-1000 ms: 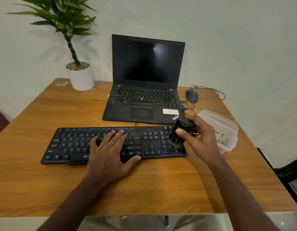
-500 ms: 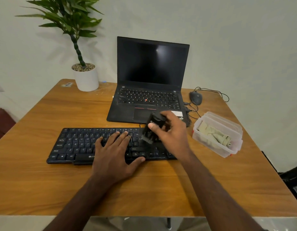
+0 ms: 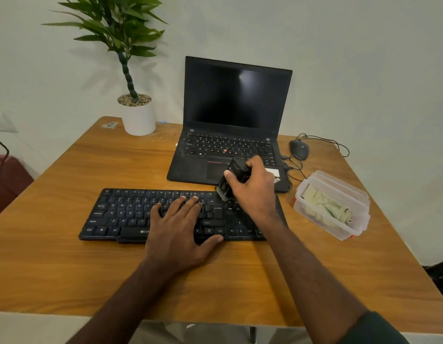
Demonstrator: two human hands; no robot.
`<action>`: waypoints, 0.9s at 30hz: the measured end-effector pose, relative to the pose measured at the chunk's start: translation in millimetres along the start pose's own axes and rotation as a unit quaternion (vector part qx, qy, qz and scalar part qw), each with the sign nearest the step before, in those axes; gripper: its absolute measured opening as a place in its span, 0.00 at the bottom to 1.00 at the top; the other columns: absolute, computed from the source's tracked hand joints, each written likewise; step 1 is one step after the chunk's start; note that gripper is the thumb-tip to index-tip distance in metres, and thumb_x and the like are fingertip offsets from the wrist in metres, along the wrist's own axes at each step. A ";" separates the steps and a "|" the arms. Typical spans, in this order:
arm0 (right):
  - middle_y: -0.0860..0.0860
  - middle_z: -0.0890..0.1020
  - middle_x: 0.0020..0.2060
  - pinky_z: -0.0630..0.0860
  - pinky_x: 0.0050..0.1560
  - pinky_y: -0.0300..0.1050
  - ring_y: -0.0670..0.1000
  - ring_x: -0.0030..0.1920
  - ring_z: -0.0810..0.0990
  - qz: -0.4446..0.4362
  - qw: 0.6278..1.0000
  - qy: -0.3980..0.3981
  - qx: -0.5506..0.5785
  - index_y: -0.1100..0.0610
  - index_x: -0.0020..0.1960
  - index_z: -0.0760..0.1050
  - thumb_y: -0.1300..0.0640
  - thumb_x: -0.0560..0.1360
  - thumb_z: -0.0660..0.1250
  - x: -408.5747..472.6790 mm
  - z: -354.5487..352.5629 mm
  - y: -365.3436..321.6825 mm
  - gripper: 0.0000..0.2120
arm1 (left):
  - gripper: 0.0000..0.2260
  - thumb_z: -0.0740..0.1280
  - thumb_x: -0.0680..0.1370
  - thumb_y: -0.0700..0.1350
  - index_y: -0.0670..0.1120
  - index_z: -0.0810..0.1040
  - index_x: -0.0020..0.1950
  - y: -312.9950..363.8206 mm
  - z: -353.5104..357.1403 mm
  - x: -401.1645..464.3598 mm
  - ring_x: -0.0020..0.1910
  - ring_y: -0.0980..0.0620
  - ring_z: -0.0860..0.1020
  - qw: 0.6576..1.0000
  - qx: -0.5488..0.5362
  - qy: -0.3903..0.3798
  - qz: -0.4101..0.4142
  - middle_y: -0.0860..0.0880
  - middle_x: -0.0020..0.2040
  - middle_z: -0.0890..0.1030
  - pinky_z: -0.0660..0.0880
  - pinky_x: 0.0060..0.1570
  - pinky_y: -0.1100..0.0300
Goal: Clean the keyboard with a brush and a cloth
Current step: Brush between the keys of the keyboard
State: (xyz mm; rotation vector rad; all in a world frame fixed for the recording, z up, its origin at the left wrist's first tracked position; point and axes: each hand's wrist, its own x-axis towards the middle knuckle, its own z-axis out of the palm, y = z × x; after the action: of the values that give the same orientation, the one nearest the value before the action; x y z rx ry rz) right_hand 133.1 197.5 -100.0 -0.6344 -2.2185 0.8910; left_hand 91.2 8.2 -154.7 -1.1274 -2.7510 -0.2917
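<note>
Brush [image 3: 231, 180] has moved leftward: your right hand [image 3: 252, 187] grips it, bristles at the keyboard's [image 3: 131, 214] top row. Your left hand [image 3: 177, 228] stays flat on the keys; cloth [image 3: 327, 207] waits in its box [image 3: 339, 230], so brushing continues.

You worked on an orange-brown wood-grain surface [image 3: 66, 269]. Keyboard [image 3: 121, 214], brush [image 3: 234, 177], laptop [image 3: 236, 120] and mouse [image 3: 299, 149] were black; the cloth [image 3: 324, 207] pale green, its tub [image 3: 359, 202] clear; the plant pot [image 3: 138, 117] white.

right hand [image 3: 252, 192] carried brush [image 3: 231, 180] leftward, from keyboard's [image 3: 121, 214] right end toward upper middle
</note>
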 end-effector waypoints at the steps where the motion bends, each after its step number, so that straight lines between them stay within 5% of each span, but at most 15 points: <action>1: 0.45 0.80 0.44 0.79 0.43 0.35 0.43 0.45 0.80 0.003 1.000 0.001 -0.011 0.52 0.53 0.70 0.47 0.74 0.74 0.6 2.2 -0.1 0.17 | 0.46 0.46 0.70 0.80 0.50 0.70 0.74 0.1 -0.5 0.1 0.76 0.50 0.64 1.000 0.000 0.001 -0.001 0.51 0.75 0.70 0.55 0.73 0.36; 5: 0.45 0.80 0.42 0.81 0.43 0.41 0.46 0.44 0.80 -0.023 0.998 -0.019 -0.056 0.53 0.53 0.70 0.46 0.74 0.74 2.4 3.7 -4.1 0.17 | 0.46 0.46 0.70 0.80 0.50 0.71 0.74 0.5 -1.0 0.5 0.76 0.49 0.65 1.000 -0.001 0.003 -0.001 0.51 0.75 0.71 0.56 0.72 0.36; 11: 0.46 0.79 0.43 0.80 0.41 0.42 0.47 0.44 0.80 -0.012 0.984 -0.153 -0.092 0.52 0.49 0.71 0.47 0.71 0.76 7.1 -17.9 -14.2 0.16 | 0.45 0.48 0.70 0.80 0.49 0.72 0.73 0.1 -0.6 0.2 0.75 0.49 0.66 1.000 -0.005 0.009 0.001 0.50 0.74 0.72 0.56 0.72 0.35; 14: 0.47 0.79 0.42 0.84 0.40 0.49 0.47 0.43 0.82 0.036 0.991 -0.122 -0.039 0.51 0.46 0.70 0.47 0.71 0.77 10.1 -23.9 -12.4 0.16 | 0.46 0.47 0.70 0.80 0.50 0.69 0.75 -0.5 -1.9 -0.2 0.76 0.49 0.64 1.000 -0.006 0.003 0.005 0.51 0.75 0.70 0.55 0.73 0.35; 19: 0.43 0.79 0.41 0.71 0.37 0.30 0.43 0.41 0.79 -0.011 0.999 -0.020 -0.043 0.52 0.48 0.69 0.47 0.73 0.75 8.4 -7.6 -21.2 0.16 | 0.45 0.47 0.70 0.80 0.50 0.70 0.75 -0.3 -2.9 0.3 0.76 0.49 0.65 1.000 -0.004 0.005 0.003 0.51 0.75 0.70 0.55 0.72 0.35; 27: 0.42 0.76 0.38 0.67 0.33 0.30 0.42 0.38 0.76 -0.019 0.990 -0.092 -0.110 0.51 0.49 0.70 0.46 0.73 0.75 -12.2 -11.6 -22.4 0.16 | 0.45 0.47 0.71 0.80 0.49 0.72 0.73 -0.9 0.6 0.3 0.75 0.48 0.67 1.000 -0.009 0.013 0.002 0.50 0.74 0.72 0.57 0.71 0.34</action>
State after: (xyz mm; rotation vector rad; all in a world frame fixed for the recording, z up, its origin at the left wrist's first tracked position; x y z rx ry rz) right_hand 145.4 180.0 -81.9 -0.6300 -2.5095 0.7168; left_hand 90.2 7.9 -155.3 -1.1259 -2.7282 -0.3286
